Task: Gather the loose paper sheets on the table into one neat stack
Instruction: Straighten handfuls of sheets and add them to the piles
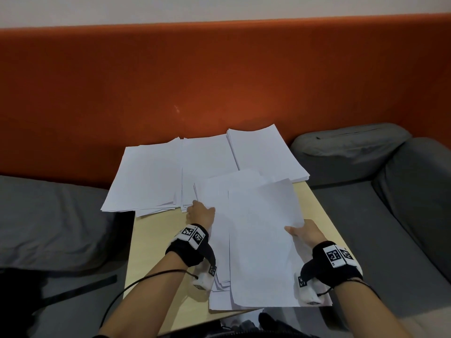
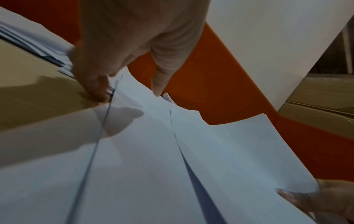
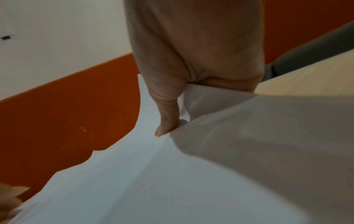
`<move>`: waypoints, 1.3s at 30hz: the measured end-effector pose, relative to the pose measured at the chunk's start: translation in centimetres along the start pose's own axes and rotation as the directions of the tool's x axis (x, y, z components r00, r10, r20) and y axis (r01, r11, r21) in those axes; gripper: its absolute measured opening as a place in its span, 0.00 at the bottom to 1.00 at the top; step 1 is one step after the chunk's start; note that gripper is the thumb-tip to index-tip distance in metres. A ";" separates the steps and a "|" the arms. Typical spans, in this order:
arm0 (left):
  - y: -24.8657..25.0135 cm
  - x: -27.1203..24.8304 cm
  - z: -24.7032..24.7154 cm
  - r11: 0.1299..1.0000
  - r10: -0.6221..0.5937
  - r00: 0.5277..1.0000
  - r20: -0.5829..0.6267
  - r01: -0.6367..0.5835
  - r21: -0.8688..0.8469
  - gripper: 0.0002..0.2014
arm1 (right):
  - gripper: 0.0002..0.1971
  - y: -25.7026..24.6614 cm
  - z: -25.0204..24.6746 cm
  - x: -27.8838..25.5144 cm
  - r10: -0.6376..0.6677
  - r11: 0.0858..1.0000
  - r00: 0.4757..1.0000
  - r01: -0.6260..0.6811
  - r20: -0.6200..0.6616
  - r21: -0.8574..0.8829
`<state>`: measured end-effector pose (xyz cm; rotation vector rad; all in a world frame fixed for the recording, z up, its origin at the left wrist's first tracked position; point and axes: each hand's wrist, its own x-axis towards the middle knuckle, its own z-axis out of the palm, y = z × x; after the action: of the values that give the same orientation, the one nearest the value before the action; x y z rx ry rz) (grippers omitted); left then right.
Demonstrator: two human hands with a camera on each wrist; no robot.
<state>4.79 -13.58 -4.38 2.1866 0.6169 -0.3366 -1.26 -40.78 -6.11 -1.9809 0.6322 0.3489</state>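
On the bench (image 1: pixel 156 230), loose sheets (image 1: pixel 148 176) lie fanned at eleven o'clock. The left hand (image 1: pixel 200 213) pinches the near pile's (image 1: pixel 258 252) left edge; its wrist view shows fingers (image 2: pixel 95 84) underneath, thumb on top. At three o'clock the right hand (image 1: pixel 305 231) pinches the top sheet's edge, thumb above.

Dim, even indoor lighting in the head view, with soft shadows beside the paper sheets (image 1: pixel 261 240) on the table (image 1: pixel 151 240). Slight bowing of straight lines toward the edges. Darker and strongly stretched in both wrist views, with smeared, blurred paper edges and unfocused skin close to the lens.
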 end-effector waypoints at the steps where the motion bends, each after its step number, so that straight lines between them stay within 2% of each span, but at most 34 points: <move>1: 0.0 0.3 0.2 0.999 0.017 0.999 0.027 -0.016 -0.027 0.25 | 0.17 -0.1 0.0 -0.1 0.001 1.000 1.000 -0.001 0.003 -0.002; 5: -0.3 0.6 0.2 0.996 0.074 0.997 0.005 -0.074 -0.059 0.22 | 0.19 0.0 -0.1 0.0 0.003 1.000 1.000 -0.003 0.003 -0.018; 8: -0.2 0.1 0.2 0.995 0.104 0.994 -0.019 -0.104 0.007 0.21 | 0.18 0.0 -0.1 -0.1 0.000 1.000 1.000 0.000 0.005 -0.015; 11: -0.3 -0.6 0.5 0.980 0.196 0.979 -0.061 -0.194 0.038 0.20 | 0.17 -0.2 -0.1 -0.3 -0.003 1.000 1.000 0.003 0.006 0.002; 13: -0.8 -1.0 0.8 0.959 0.273 0.960 -0.066 -0.277 -0.053 0.19 | 0.17 -0.1 -0.1 -0.2 -0.002 1.000 1.000 0.002 0.004 0.009; 17: -2.0 -1.7 0.8 0.938 0.252 0.966 0.055 -0.230 -0.262 0.17 | 0.17 -0.2 -0.1 -0.3 0.017 0.999 1.000 -0.017 0.000 0.051; 20: -2.0 -2.4 -0.7 0.842 0.306 0.945 0.118 -0.210 -0.498 0.14 | 0.13 -0.5 -0.6 -0.4 0.015 0.963 0.997 0.006 -0.077 0.268; 22: -1.1 -2.8 -2.8 0.791 0.366 0.921 0.134 -0.232 -0.566 0.12 | 0.13 -1.4 -1.4 -0.9 -0.002 0.907 0.986 0.072 -0.167 0.414; 25: 0.2 -2.3 -5.6 0.745 0.430 0.897 0.104 -0.287 -0.602 0.09 | 0.18 -3.6 -3.4 -1.0 -0.076 0.863 0.955 0.206 -0.285 0.462; 28: 0.7 -1.7 -7.4 0.715 0.435 0.897 0.073 -0.295 -0.634 0.09 | 0.22 -5.5 -4.7 -1.0 -0.146 0.815 0.934 0.301 -0.326 0.495; 34: 1.2 -2.4 -7.8 0.670 0.479 0.875 0.071 -0.312 -0.674 0.08 | 0.20 -8.5 -3.6 -2.1 -0.297 0.771 0.933 0.359 -0.202 0.526; 39: 1.5 -3.3 -7.2 0.660 0.527 0.839 0.137 -0.302 -0.688 0.12 | 0.25 -9.4 -1.1 -2.7 -0.389 0.763 0.921 0.325 -0.005 0.558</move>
<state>3.00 -9.86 2.54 1.4789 -0.0067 -0.1847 1.86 -37.49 2.59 -1.4613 0.2246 0.0255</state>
